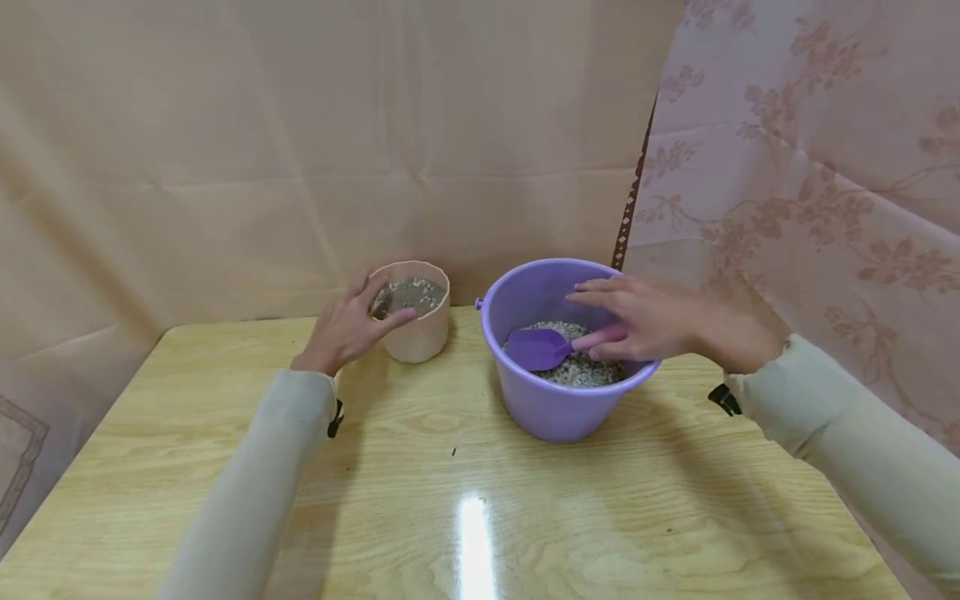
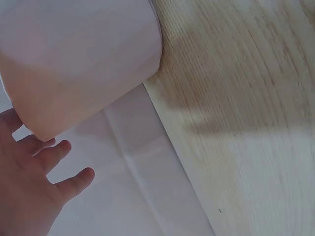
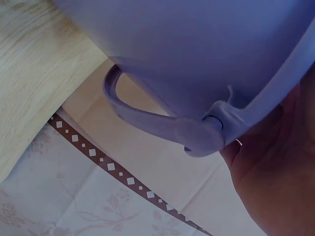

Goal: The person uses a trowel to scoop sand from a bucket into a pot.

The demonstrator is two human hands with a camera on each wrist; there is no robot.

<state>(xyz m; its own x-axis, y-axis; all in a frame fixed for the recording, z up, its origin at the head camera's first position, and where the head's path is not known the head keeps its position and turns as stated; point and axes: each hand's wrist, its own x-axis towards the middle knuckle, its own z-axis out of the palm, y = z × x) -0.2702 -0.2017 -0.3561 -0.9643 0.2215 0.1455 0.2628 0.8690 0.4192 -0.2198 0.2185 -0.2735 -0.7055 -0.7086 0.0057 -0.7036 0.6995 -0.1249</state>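
Note:
My left hand (image 1: 347, 327) holds the side of a cream pot (image 1: 420, 337), thumb across its near side by the rim and fingers at the far side. Grey gravelly material (image 1: 416, 295) fills the pot. The left wrist view shows part of the hand (image 2: 29, 182) against the pot wall (image 2: 83, 54). Over a purple bucket (image 1: 558, 412), my right hand (image 1: 652, 317) reaches across the rim with fingers extended above a scoop's pink handle (image 1: 597, 337) and thumb beside it. The purple scoop blade (image 1: 537, 349) lies on pale gravel (image 1: 581, 371) inside.
Both containers stand near the back edge of a wooden table (image 1: 420, 500). Behind hangs a beige cloth (image 1: 337, 125), with a floral cloth (image 1: 817, 167) at the right. The bucket's purple carrying handle (image 3: 142, 118) hangs outside its rim. A small dark speck (image 1: 453, 452) lies on the table.

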